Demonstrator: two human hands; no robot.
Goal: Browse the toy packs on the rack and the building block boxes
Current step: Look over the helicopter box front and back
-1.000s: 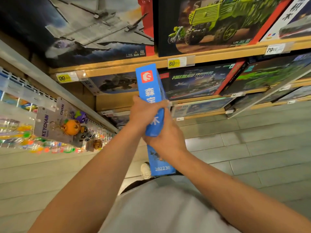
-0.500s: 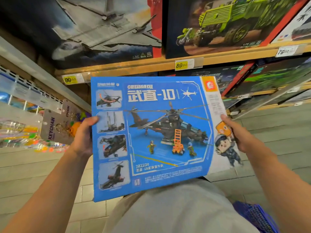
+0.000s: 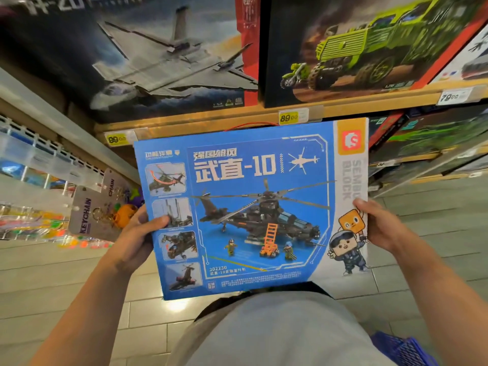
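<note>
I hold a flat blue building block box (image 3: 250, 207) with a black helicopter printed on it, its face turned to me. My left hand (image 3: 137, 239) grips its left edge, thumb on the front. My right hand (image 3: 383, 225) grips its right edge by the white strip with a cartoon figure. Behind it, on the wooden shelf (image 3: 237, 117), stand a grey jet box (image 3: 158, 56) and a green truck box (image 3: 364, 46). More boxes (image 3: 433, 133) lie on the lower shelves at right.
A rack at left carries keychain packs (image 3: 87, 215) and an orange toy (image 3: 126, 212), close to my left hand. Yellow price tags (image 3: 289, 117) sit on the shelf edge. A blue basket (image 3: 401, 350) shows at the bottom right. Grey floor tiles (image 3: 52, 281) lie below.
The box was edge-on with both hands clasped around its middle; it has turned face-on, my hands have parted to its left and right edges, and it now sits higher and closer.
</note>
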